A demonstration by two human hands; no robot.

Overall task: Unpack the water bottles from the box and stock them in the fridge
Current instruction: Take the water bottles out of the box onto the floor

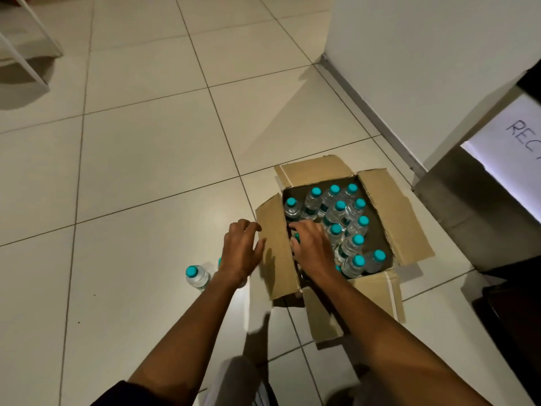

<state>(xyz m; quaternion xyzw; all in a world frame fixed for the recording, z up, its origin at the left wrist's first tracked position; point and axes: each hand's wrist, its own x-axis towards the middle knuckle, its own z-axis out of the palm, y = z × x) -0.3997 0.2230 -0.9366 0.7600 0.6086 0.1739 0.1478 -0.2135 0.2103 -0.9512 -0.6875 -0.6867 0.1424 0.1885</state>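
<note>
Cardboard flaps are folded outward on the box (336, 230), which sits on the tiled floor (146, 171) near a wall, with many teal-capped water bottles (342, 218) standing upright inside. The right hand (311, 247) is reached into the near-left part of the box, its fingers curled over a bottle top (296, 238) whose teal cap peeks out beneath them; whether a firm grasp is made cannot be told. The left hand (241, 250) is held above the floor just beside the left flap, fingers loosely spread and holding nothing. One bottle on the floor (196, 276) is stood left of the box, and another seems hidden behind the left wrist. The fridge is not seen. The step is judged best done by gripping below the cap, lifting straight up so neighbouring bottles are not toppled, and steadying the flap with the free hand.
</note>
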